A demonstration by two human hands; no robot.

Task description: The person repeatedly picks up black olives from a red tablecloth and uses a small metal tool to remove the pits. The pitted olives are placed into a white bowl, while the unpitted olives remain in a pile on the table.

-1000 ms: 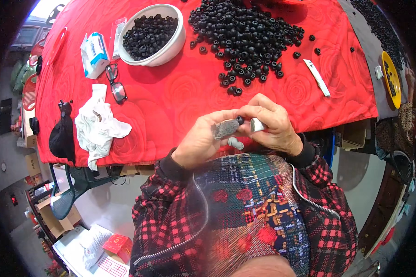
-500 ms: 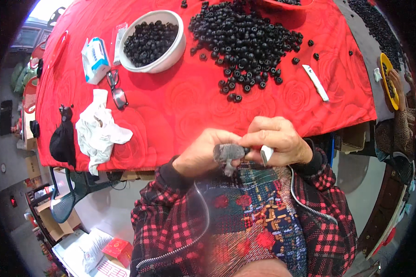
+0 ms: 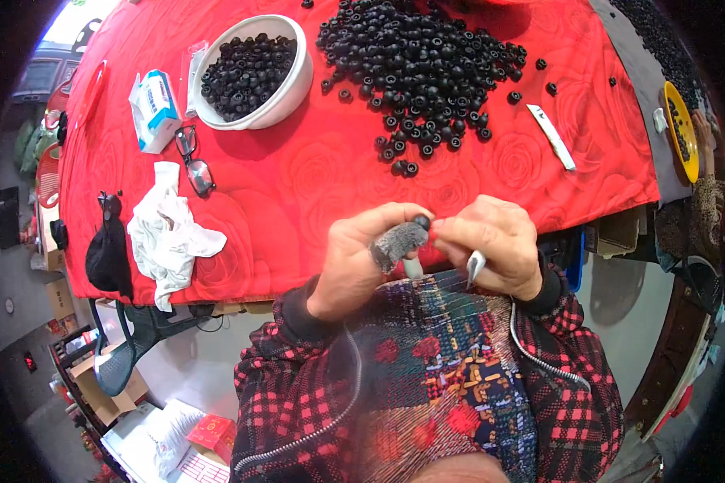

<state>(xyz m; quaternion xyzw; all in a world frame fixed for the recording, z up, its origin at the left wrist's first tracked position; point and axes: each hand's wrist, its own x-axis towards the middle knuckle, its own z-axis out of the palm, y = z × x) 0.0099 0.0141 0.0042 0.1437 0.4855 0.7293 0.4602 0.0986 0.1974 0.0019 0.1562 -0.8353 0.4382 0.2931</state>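
Note:
My left hand point(image 3: 349, 262) pinches a small round black part point(image 3: 421, 220) at its fingertips, just in front of my body. Worn, fuzzy grey wrapping point(image 3: 398, 243) covers one finger of that hand, and a paler cover shows on another fingertip. Close beside it, my right hand point(image 3: 495, 241) is closed around a slim white tool point(image 3: 475, 264), whose narrow end sticks out below the fingers. Its fingertips come up to the black part; whether they touch it I cannot tell. Ahead lies a heap of similar black parts point(image 3: 415, 76) on the red tablecloth point(image 3: 314, 177).
A white bowl point(image 3: 300, 80) of black parts stands left of the heap. Glasses point(image 3: 200, 175), a tissue pack point(image 3: 155, 109), a white cloth point(image 3: 165, 233) and a black pouch point(image 3: 109, 253) lie leftward. A white cutter point(image 3: 552, 138) lies right. Another person's arm point(image 3: 707, 149) reaches a yellow tray point(image 3: 683, 133).
My left hand has turned and lifted, bringing the black part up into plain view at its fingertips. My right hand has shifted slightly right, with the white tool now pointing downward.

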